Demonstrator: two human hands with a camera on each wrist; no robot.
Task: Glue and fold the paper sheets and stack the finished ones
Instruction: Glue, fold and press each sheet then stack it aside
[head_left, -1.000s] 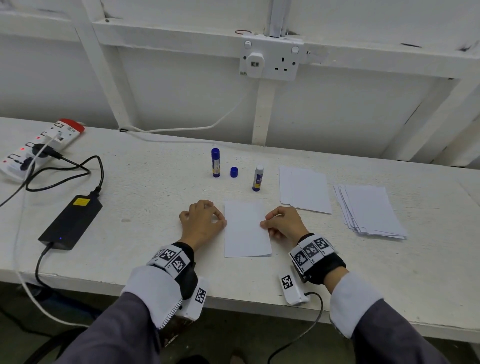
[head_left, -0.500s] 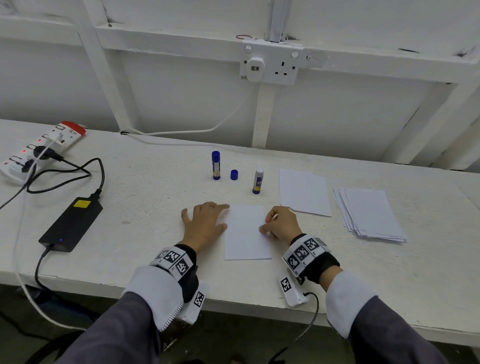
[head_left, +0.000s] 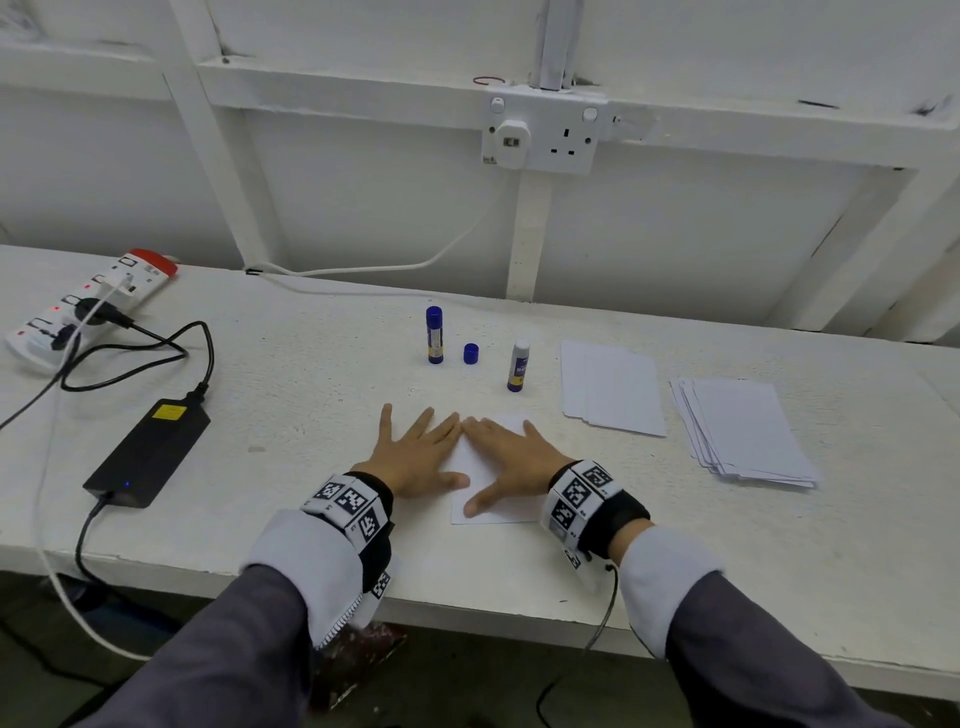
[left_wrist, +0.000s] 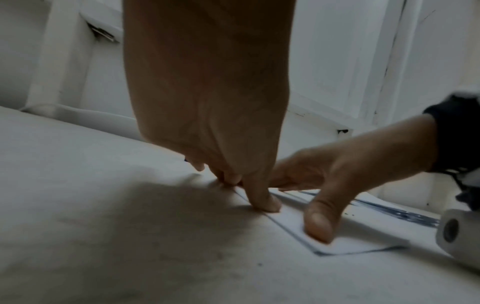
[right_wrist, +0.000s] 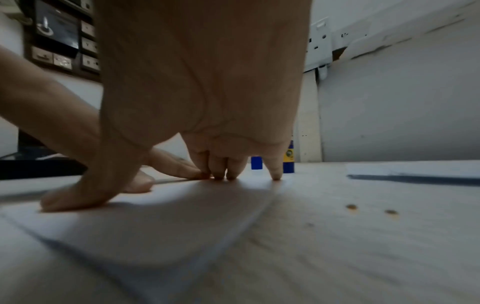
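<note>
A folded white paper sheet (head_left: 511, 506) lies on the white bench in front of me. My left hand (head_left: 415, 457) lies flat with straight fingers at the sheet's left edge, its thumb (left_wrist: 262, 200) on the paper. My right hand (head_left: 511, 454) presses flat on the sheet, thumb (left_wrist: 318, 223) spread toward me. The fingertips of both hands meet near the sheet's far left corner. An uncapped glue stick (head_left: 518, 365) stands just beyond, with its blue cap (head_left: 470, 353) and a capped blue glue stick (head_left: 435, 334) to the left. In the right wrist view the sheet (right_wrist: 161, 226) spreads under the palm.
A small stack of folded sheets (head_left: 613, 387) lies right of the glue. A larger pile of paper (head_left: 743, 431) lies farther right. A black power adapter (head_left: 148, 452) with cables and a power strip (head_left: 88, 306) occupy the left side. The bench's front edge is close.
Both hands went from curled at the sheet's side edges to flat and spread. The right hand moved onto the paper, and the fingertips came together at its far left.
</note>
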